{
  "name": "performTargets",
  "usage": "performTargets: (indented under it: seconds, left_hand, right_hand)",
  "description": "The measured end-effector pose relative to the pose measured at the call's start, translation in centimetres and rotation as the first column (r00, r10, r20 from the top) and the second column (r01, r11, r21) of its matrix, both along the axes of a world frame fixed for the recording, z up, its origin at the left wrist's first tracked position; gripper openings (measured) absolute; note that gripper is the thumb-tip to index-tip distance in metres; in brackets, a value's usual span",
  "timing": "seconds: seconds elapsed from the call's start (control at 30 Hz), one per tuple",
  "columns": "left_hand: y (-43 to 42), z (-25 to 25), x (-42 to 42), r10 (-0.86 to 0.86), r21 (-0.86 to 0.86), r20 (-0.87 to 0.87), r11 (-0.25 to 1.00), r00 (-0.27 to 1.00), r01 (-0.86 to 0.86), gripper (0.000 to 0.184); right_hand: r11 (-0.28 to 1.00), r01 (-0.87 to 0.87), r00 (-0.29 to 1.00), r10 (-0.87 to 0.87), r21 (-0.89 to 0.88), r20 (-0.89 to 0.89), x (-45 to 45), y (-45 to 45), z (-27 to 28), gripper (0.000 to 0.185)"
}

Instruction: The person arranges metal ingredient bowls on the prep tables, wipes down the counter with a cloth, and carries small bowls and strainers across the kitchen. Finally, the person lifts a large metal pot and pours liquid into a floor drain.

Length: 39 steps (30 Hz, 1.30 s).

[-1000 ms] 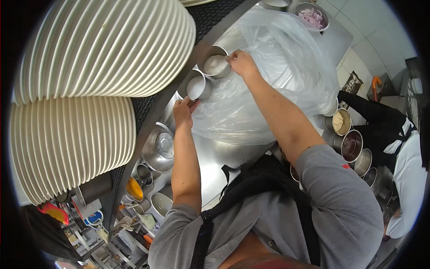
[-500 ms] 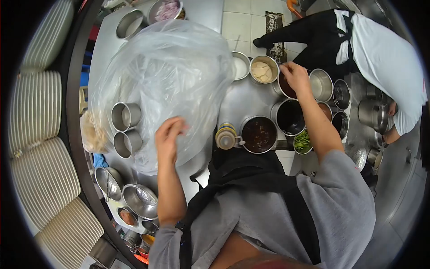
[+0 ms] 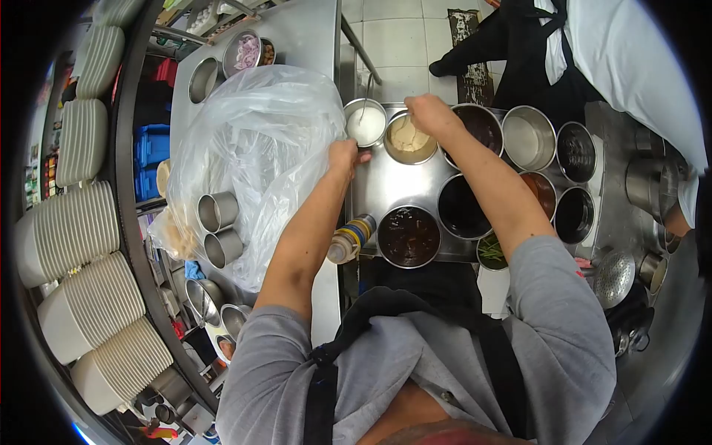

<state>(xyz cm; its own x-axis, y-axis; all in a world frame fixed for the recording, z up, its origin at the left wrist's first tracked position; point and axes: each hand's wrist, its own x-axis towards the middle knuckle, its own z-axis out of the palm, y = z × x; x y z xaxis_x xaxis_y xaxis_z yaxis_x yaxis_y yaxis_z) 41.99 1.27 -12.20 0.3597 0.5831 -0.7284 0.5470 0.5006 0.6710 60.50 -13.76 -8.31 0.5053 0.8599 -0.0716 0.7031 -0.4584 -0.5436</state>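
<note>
My right hand [image 3: 432, 116] is closed at the far rim of a metal pot of tan paste [image 3: 409, 142]. Its fingertips pinch something there that I cannot make out. My left hand [image 3: 345, 157] is by the near side of a pot of white contents [image 3: 366, 124], which has a thin handle sticking out. Most fingers of that hand are hidden; one reddish digit points right. A large clear plastic bag [image 3: 252, 148] spreads over the table beside my left forearm. A pot of dark brown sauce [image 3: 409, 237] and a squeeze bottle [image 3: 351, 239] are nearer my apron.
More metal pots stand to the right, among them a black-looking one [image 3: 460, 208] and a pale one [image 3: 529, 139]. Two small metal cups [image 3: 218, 212] sit on the bag. Stacked white plates [image 3: 70, 226] line the left shelf. Another person [image 3: 630, 81] bends at the upper right.
My right hand has moved left from the reddish-brown pot to the tan paste pot. My left hand has gone from over the bag to beside the white pot. The view has shifted.
</note>
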Motion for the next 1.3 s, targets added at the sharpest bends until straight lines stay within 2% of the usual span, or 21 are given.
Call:
performTargets:
  seconds: [0.03,0.17,0.27,0.37,0.43,0.63,0.73,0.83,0.87,0.93,0.97,1.0,1.03,1.1,1.17,1.2,1.23,1.27,1.3]
  left_hand:
    - [0.0,0.1,0.2,0.007,0.018,0.024,1.0,1.0,-0.007,0.028]
    - [-0.6,1.4,0.5,0.12,0.046,0.067,0.991,0.991,-0.123,0.025]
    - [-0.5,1.8,0.1,0.152,0.008,0.142,0.988,0.978,-0.154,0.025]
    - [0.1,3.8,0.0,0.108,0.022,0.138,0.993,0.984,-0.112,0.025]
    - [0.1,5.7,-0.1,-0.013,0.12,0.2,0.993,0.98,-0.012,0.025]
    - [0.4,11.4,-1.4,-0.106,0.057,0.264,0.994,0.959,0.094,0.022]
    - [-0.4,14.8,-4.1,-0.156,-0.023,0.332,0.985,0.93,0.174,0.02]
    - [-1.8,18.6,-7.6,-0.194,-0.057,0.41,0.97,0.891,0.237,0.018]
    - [-2.2,19.8,-8.6,-0.183,-0.055,0.42,0.973,0.889,0.226,0.018]
    - [-2.8,22.0,-11.5,-0.081,-0.185,0.456,0.965,0.886,0.184,0.014]
    - [-2.8,22.4,-13.2,-0.032,-0.17,0.46,0.978,0.887,0.124,0.014]
    - [-2.7,22.9,-15.1,0.0,-0.188,0.472,0.977,0.882,0.1,0.015]
    - [-2.6,23.2,-16.9,0.033,-0.207,0.484,0.975,0.874,0.078,0.016]
    - [-2.3,23.6,-20.5,0.104,-0.172,0.486,0.985,0.868,-0.021,0.016]
    - [-2.0,23.5,-23.7,0.186,-0.074,0.465,0.982,0.866,-0.171,0.017]
    - [-1.7,22.9,-25.3,0.205,-0.074,0.472,0.978,0.857,-0.194,0.017]
    - [-1.2,21.9,-27.1,0.264,-0.018,0.463,0.957,0.846,-0.289,0.017]
    - [-0.7,21.2,-28.6,0.321,0.041,0.456,0.924,0.83,-0.379,0.017]
    - [-0.4,20.9,-29.6,0.329,0.043,0.46,0.919,0.825,-0.391,0.017]
  right_hand:
    - [0.997,-0.066,0.998,0.066,0.043,0.01,-0.2,-0.4,0.4,0.012]
    - [0.986,-0.065,0.997,0.07,0.156,-0.023,-0.3,-2.1,0.0,0.008]
    - [0.994,-0.084,0.994,0.088,0.075,-0.059,-0.7,-2.6,0.4,0.016]
    - [0.991,-0.12,0.989,0.125,0.061,-0.084,-1.3,-2.1,-0.1,0.013]
    - [0.99,-0.132,0.985,0.136,0.05,-0.101,-2.1,-1.1,0.1,0.011]
    - [0.986,-0.162,0.983,0.159,-0.026,-0.092,-3.5,0.7,-0.5,0.015]
    - [0.995,-0.045,0.977,0.025,-0.089,-0.21,-4.0,0.0,-0.5,0.023]
    - [0.994,0.083,0.985,-0.092,-0.064,-0.149,-4.6,-1.2,1.5,0.025]
    - [0.989,0.145,0.98,-0.148,-0.029,-0.131,-4.3,-1.7,2.2,0.027]
    - [0.969,0.239,0.955,-0.246,-0.058,-0.168,-3.5,-3.0,6.0,0.029]
    - [0.953,0.294,0.947,-0.3,-0.073,-0.11,-2.8,-3.1,7.4,0.028]
    - [0.953,0.297,0.955,-0.298,0.056,0.004,-2.0,-3.3,8.3,0.028]
    - [0.941,0.329,0.944,-0.33,0.075,0.005,-2.2,-2.8,11.5,0.027]
    - [0.942,0.254,0.962,-0.27,0.221,0.045,-1.0,-1.4,13.9,0.025]
    - [0.908,0.255,0.967,-0.233,0.333,-0.106,-1.4,1.7,16.2,0.024]
    - [0.907,0.191,0.981,-0.164,0.375,-0.103,-1.8,3.8,17.1,0.022]
    - [0.909,0.173,0.984,-0.147,0.38,-0.096,-3.0,6.3,18.1,0.022]
    - [0.914,0.08,0.996,-0.054,0.398,-0.076,-4.9,9.1,19.1,0.022]
    - [0.912,-0.009,0.998,0.036,0.411,-0.058,-7.0,12.0,19.7,0.022]
